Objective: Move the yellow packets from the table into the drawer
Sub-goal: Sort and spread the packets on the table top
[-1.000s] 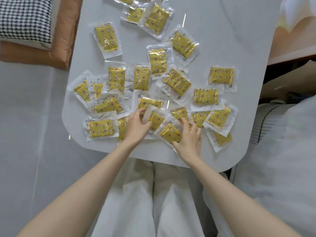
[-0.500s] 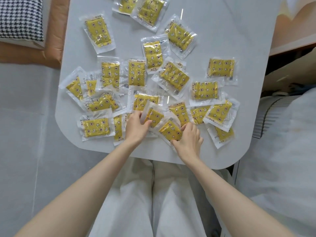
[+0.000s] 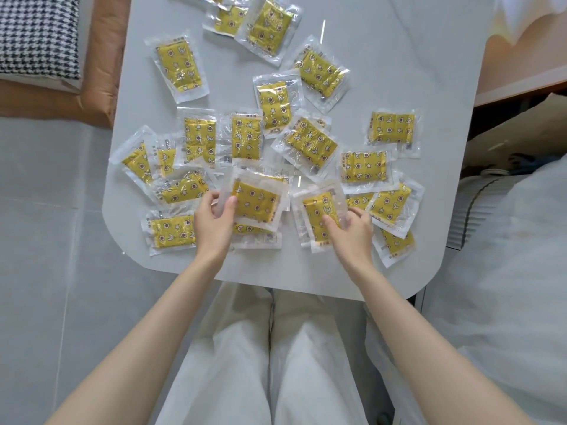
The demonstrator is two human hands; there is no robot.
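Left hand (image 3: 214,222) pinches a crosswise packet (image 3: 257,204); right hand (image 3: 349,231) pinches a lengthwise packet (image 3: 319,219).

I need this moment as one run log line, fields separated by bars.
step: pickup | left hand: pinches left packet | right hand: pinches right packet | table: many packets | drawer: not visible

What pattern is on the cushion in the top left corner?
The cushion has a black-and-white houndstooth check, clearest in the head view.

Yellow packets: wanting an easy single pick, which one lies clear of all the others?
The upper-left tilted packet: bare table surrounds it, while the others overlap or crowd neighbours.
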